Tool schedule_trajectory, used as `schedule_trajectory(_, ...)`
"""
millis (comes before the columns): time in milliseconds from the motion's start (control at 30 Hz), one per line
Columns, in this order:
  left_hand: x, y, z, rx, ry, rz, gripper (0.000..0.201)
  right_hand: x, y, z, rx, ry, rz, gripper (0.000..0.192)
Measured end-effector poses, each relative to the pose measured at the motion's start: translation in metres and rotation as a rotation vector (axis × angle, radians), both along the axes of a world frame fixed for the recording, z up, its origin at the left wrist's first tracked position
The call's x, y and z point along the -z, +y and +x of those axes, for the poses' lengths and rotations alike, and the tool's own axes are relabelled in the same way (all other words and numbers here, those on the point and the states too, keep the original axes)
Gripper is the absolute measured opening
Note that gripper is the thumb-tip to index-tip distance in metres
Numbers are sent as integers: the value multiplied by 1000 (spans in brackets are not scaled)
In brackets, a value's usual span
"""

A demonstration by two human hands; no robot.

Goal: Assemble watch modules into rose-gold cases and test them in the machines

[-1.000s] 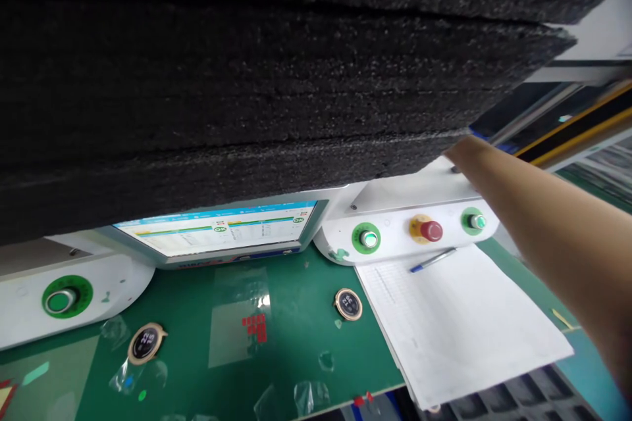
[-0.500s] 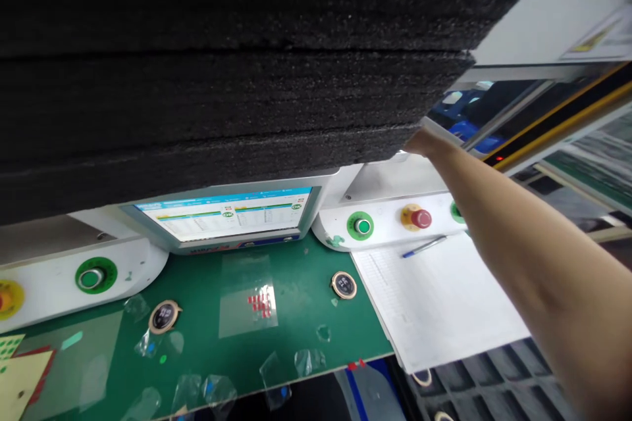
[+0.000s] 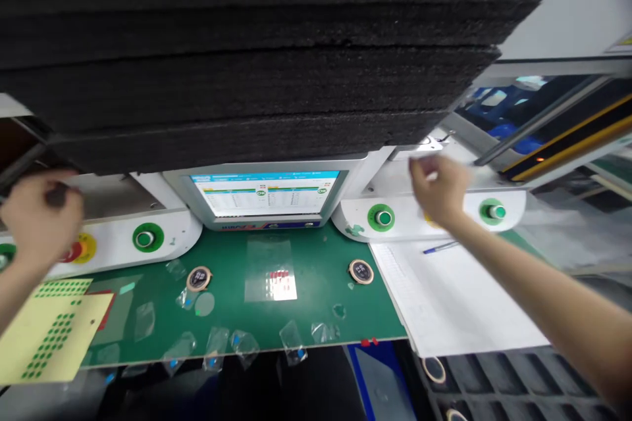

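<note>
A thick stack of black foam sheets [image 3: 247,66] fills the top of the view, above the machine. My left hand [image 3: 42,223] is below its left corner, fingers curled, in front of a red-and-yellow stop button [image 3: 78,250]; something dark shows by its thumb. My right hand [image 3: 439,187] is blurred below the stack's right corner, apart from the foam, above the white console between two green buttons [image 3: 381,218] [image 3: 494,212]. Nothing shows in it.
A lit screen [image 3: 266,192] stands at the middle back. The green mat [image 3: 316,302] holds two round discs [image 3: 198,278] [image 3: 361,271], a clear film with red stickers [image 3: 276,273], film scraps, a yellow dotted sheet [image 3: 44,335], and paper [image 3: 454,296] with a pen [image 3: 441,247]. Black trays [image 3: 518,388] lie low right.
My right hand has left the foam's far right edge and dropped toward the console. My left hand has come into view at the left. The view has shifted left and back.
</note>
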State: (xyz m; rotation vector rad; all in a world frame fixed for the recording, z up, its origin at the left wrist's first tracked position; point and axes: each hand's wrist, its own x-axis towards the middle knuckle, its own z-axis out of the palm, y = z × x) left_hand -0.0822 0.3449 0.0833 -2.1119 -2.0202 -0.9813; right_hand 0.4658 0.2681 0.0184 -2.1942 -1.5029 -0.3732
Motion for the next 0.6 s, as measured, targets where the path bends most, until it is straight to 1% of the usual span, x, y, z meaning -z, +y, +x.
schedule_trajectory(33,14,-14,-6,58,44,124,17,14,-14,-25,-70,-10,-69,35)
schedule_trajectory(67,28,-30,-9,154,99,226,15,29,-25,-52,-144,-16,-139,34)
schedule_trajectory(100,42,-46,-10,313,167,308,12,42,-32,-80,-216,-21,-207,36)
schedule_trajectory(133,55,-61,-8,413,215,254,13,53,-35,-108,-277,-24,-267,36)
schedule_trajectory(200,74,-86,1,553,296,155,18,67,-33,-157,-352,-28,-361,34)
schedule_trajectory(267,84,-102,11,688,374,3,23,70,-23,-192,-378,-31,-424,30)
schedule_trajectory(333,87,-109,17,776,406,-157,28,69,-14,-211,-371,-36,-467,28)
schedule_trajectory(367,87,-110,19,793,396,-227,30,69,-11,-216,-361,-39,-482,27)
schedule_trajectory(467,87,-108,19,797,310,-386,35,69,-8,-222,-335,-48,-514,27)
schedule_trajectory(600,91,-99,24,779,129,-557,33,73,-6,-227,-338,-46,-529,27)
